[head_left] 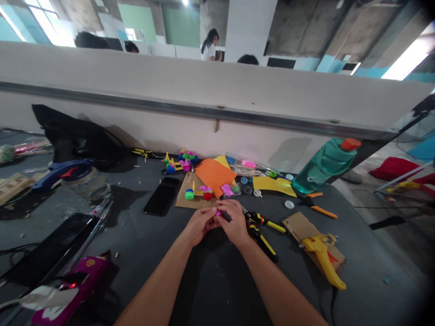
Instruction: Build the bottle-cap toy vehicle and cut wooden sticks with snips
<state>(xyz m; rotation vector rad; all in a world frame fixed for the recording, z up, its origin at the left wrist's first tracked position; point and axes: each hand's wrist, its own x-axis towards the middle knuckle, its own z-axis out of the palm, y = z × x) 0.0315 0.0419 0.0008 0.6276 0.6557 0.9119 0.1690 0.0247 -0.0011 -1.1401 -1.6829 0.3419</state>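
Pink piece (218,212), tiny and half hidden, sits right between two bare hands, just in front of a flat sheet of cardboard (183,198). Left hand (200,222) has it nipped between thumb and fingertips, and the right hand (237,222) closes in from the other side, fingers curled around the same bit; hardly a gap in either grip. Let's count: one little wheeled toy (199,193) on that cardboard, more bright toy parts (183,162) bunched behind it, too jumbled to number from here. One orange sheet (214,174), one black phone (163,196) just left of the cardboard, one green bottle (326,166) with an orange cap, leaning in view. Pliers with yellow handles (267,244) lie close by the right hand, orange-handled pliers (319,206) farther out, and one yellow glue gun (324,258) rests on a second slab of cardboard (299,225). Over on the left, a purple power strip (76,290) shows a red light beside a white plug (47,296). All this spreads across a dark grey table (219,285), speckled with scraps, up against a white partition (190,74) with a metal rail. Beyond it, one person in a white top (208,50) stands, three other heads of dark hair poke up, and daylight pours through a window (44,18).
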